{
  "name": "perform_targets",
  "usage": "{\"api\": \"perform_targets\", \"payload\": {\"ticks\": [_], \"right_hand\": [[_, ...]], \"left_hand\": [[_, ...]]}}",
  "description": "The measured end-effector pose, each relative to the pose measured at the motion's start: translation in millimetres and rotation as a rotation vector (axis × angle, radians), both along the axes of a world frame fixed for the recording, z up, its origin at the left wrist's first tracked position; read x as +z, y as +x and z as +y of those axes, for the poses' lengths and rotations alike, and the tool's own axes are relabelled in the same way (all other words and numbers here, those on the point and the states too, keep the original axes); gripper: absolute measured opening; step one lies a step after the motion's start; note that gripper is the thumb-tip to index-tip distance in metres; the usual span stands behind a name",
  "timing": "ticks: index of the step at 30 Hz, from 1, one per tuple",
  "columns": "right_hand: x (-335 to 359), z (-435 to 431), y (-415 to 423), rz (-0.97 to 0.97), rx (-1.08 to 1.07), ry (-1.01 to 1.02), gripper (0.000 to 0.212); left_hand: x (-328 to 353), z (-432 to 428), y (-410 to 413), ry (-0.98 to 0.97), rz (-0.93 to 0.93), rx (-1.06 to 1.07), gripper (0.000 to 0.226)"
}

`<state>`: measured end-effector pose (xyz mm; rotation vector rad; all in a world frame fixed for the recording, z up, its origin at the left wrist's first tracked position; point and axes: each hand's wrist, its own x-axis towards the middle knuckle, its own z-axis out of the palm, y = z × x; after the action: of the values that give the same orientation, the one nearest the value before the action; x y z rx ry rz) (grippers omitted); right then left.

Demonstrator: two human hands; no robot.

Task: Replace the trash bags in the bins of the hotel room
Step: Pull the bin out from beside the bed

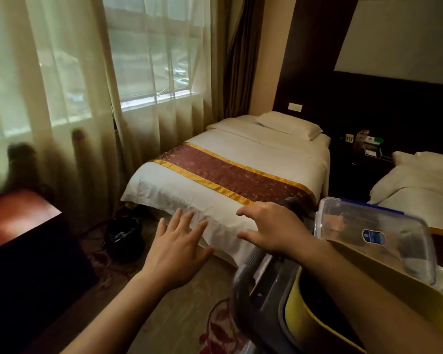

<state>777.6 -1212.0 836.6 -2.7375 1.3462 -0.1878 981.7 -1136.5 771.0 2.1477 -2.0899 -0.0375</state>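
I'm reaching out with my left hand [175, 249] spread flat and my right hand [271, 228] loosely open, both holding nothing, black bin [124, 236] sitting beside the bed [241, 154].

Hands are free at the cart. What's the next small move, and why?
Probably reach the left hand down toward the black bin on the floor beside the bed: it holds a dark bag, and that hand is open and nearest it.

left hand [175, 247] outstretched, fingers [189, 221] spread, right hand [273, 229] loosely curled

Twin beds [241, 159] beside curtained window [149, 54]
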Motion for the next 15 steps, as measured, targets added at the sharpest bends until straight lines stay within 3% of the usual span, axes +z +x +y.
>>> {"api": "perform_targets", "payload": {"ticks": [15], "right_hand": [[-48.1, -99.3, 237.0, 0.081, 0.205, 0.133, 0.057]], "left_hand": [[-34.0, -30.5, 225.9, 0.173, -0.012, 0.342, 0.071]]}}
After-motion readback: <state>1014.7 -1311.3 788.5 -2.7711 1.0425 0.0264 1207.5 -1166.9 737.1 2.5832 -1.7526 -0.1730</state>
